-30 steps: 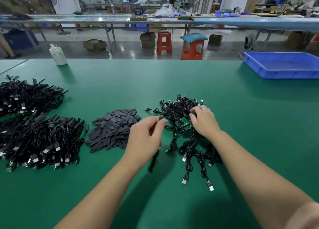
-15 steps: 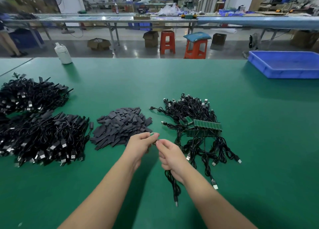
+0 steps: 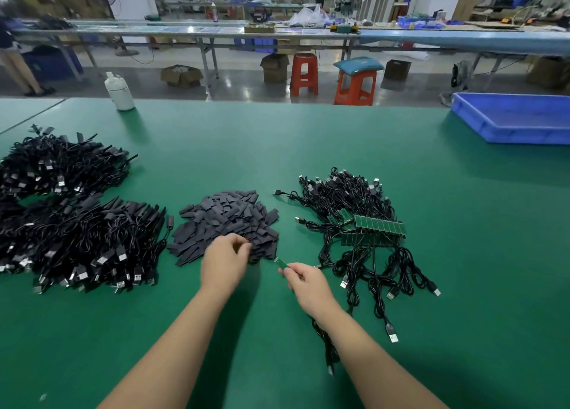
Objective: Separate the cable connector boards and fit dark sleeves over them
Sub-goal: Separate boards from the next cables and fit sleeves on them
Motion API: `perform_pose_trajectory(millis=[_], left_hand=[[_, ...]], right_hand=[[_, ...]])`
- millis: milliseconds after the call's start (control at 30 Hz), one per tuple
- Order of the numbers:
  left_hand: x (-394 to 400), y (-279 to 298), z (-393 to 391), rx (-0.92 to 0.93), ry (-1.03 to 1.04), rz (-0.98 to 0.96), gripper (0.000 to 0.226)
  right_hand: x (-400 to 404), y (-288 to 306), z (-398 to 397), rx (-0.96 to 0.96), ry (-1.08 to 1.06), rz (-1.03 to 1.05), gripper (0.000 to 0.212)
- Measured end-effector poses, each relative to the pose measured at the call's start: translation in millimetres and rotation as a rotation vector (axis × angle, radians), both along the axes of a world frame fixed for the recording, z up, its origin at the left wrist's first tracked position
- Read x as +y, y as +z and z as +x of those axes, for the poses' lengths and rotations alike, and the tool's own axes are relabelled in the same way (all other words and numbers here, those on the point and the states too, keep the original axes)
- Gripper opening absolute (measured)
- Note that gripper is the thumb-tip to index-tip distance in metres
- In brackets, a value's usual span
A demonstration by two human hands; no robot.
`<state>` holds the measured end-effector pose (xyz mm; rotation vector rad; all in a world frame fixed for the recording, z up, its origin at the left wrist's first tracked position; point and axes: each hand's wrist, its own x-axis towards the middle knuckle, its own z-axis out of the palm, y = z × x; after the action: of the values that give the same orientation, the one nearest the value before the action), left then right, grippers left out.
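Note:
My right hand [image 3: 305, 282] pinches a small green connector board [image 3: 281, 263] whose black cable [image 3: 327, 347] trails back under my forearm. My left hand [image 3: 225, 262] reaches into the near edge of the pile of dark sleeves [image 3: 228, 220], fingertips curled together on the sleeves; whether one is pinched I cannot tell. To the right lies a tangle of black cables [image 3: 354, 223] with a strip of joined green boards [image 3: 379, 225] on top.
Two big heaps of black sleeved cables [image 3: 77, 239] fill the left of the green table [image 3: 462, 254]. A white bottle [image 3: 119, 92] stands at the far left edge, a blue tray [image 3: 518, 118] at the far right. Stools and benches stand beyond.
My right hand left the cable tangle with one board and cable, met my left hand at the middle, and now my left hand has moved onto the sleeve pile.

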<state>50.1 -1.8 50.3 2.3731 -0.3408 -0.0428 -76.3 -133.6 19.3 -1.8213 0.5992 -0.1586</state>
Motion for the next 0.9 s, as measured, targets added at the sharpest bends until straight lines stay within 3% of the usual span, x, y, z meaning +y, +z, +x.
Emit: perform_pose_trajectory(millis=[67,267,533,667,767,833,900], left_hand=[[20,-8,18,-0.13,0.056,0.155,0.013],[51,-32,46,-0.083,0.036,0.395,0.027],[55,-35,49,-0.193,0.034,0.401,0.018],[51,-27,33,-0.408,0.06,0.167,0.011],[36,-22,7,-0.151,-0.042,-0.061,0.01],[27,-27,-12,0.032,-0.236,-0.104,0.016],[24,-35,-29,0.07,-0.362,-0.089,0.02]], right_hand=[[-4,-4,-3,-0.005,-0.033,0.008,0.022],[-6,-9,-6,0.003,0.049,-0.03,0.028],[-5,-14,-3,0.043,0.084,-0.028,0.023],[-6,-13,-3,0.06,0.09,-0.03,0.017],[-8,-13,-4,0.07,0.099,-0.048,0.018],[-9,-12,-3,0.079,0.1,-0.042,0.02],[-10,-11,-2,0.089,0.108,-0.039,0.02]])
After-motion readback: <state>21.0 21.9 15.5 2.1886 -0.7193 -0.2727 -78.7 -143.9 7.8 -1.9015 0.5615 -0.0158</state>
